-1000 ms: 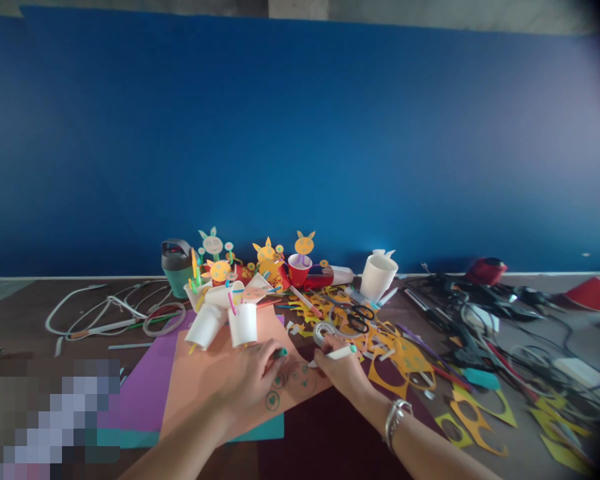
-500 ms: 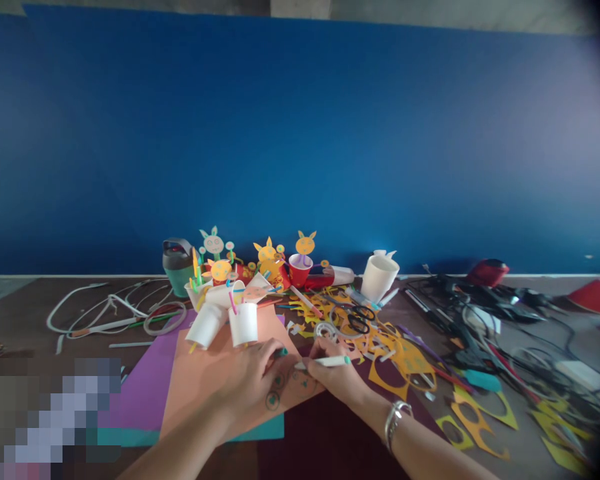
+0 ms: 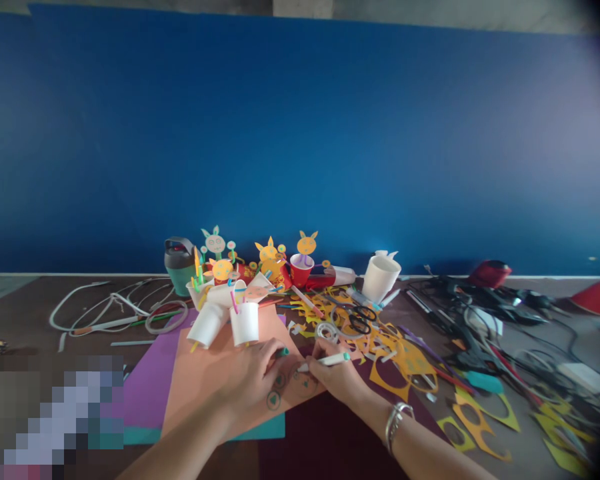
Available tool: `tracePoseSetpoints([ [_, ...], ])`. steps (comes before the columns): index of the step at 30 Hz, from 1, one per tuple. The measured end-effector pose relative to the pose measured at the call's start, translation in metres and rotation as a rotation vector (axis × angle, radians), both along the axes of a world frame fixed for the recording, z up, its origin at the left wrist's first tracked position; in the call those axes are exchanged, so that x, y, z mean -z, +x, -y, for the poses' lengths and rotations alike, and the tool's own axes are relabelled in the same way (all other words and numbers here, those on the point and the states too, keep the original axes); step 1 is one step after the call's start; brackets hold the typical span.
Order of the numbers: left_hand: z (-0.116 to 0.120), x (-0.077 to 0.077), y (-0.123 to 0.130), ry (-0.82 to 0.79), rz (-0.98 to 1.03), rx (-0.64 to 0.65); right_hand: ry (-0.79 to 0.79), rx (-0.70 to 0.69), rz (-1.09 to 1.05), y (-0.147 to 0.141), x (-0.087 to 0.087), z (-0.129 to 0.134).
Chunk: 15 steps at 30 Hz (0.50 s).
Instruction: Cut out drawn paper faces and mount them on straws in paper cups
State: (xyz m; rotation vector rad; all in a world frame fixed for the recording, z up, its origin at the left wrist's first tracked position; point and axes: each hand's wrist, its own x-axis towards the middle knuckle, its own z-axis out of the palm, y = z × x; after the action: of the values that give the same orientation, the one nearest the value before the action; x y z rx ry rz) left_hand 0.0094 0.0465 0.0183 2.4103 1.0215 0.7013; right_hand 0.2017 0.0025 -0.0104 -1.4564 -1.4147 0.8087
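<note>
My right hand (image 3: 333, 370) grips a white marker (image 3: 330, 361) with a green end, its tip at the orange paper (image 3: 200, 380). Under the tip lies a drawn round shape (image 3: 303, 381) with small marks inside. Closed and resting on the same sheet, my left hand (image 3: 255, 373) has a green marker cap (image 3: 283, 351) at its fingers. Just below that hand, small drawn circles (image 3: 273, 400) with green centres show on the paper. Two white paper cups (image 3: 244, 325) lie or stand at the sheet's far edge.
Yellow paper scraps (image 3: 405, 363) spread to the right, around black-handled scissors (image 3: 363, 319) and a tape roll (image 3: 327, 331). Paper animal figures (image 3: 269, 255) stand in cups behind. A white cup (image 3: 380, 277), glue gun (image 3: 475, 350), cables (image 3: 115, 310) and green bottle (image 3: 179, 267) are farther out.
The marker tip has shifted slightly over the drawn round shape. My left hand stays put, and the whole view has slid very slightly.
</note>
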Motion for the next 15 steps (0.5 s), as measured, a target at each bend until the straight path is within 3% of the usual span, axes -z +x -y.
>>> tracePoseSetpoints([
  [15, -0.0008, 0.0041, -0.0005, 0.013, -0.015, 0.001, 0.008, 0.002, -0.016, -0.0005, -0.0032, 0.0002],
])
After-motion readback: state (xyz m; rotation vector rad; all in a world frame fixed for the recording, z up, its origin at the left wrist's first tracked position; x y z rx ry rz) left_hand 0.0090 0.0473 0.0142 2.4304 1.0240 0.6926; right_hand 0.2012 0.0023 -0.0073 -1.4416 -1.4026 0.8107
